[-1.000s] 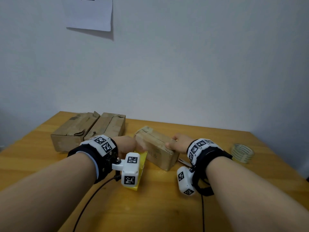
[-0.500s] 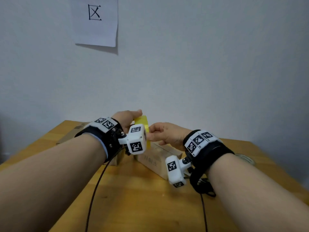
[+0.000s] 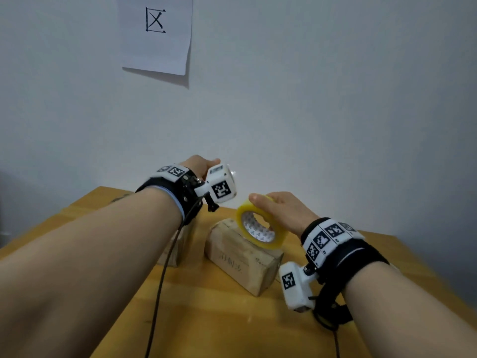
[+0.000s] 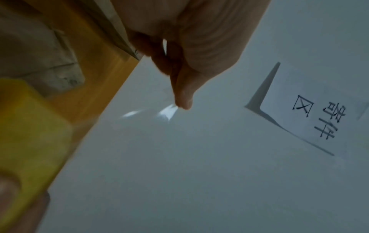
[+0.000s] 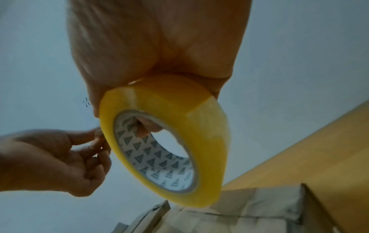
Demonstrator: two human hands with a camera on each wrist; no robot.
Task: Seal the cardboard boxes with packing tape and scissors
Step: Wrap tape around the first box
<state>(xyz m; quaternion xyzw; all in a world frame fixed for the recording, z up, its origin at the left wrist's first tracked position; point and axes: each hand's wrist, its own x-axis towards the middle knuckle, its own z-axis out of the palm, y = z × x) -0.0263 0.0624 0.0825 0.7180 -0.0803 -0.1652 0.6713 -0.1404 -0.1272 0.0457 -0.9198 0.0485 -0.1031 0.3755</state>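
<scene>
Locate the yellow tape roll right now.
In the head view the tape roll is held up in the right hand, right of centre, above the nearest box on the table.

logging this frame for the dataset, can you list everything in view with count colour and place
tape roll: 1, yellow, held above the near box
tape end: 1, clear, pinched off the roll
cardboard boxes: at least 2, brown, on the table; the near one mid-table, another behind the left forearm
table: 1, wooden
paper sign: 1, white with black writing, on the wall
left hand: pinches the tape end
right hand: grips the tape roll
</scene>
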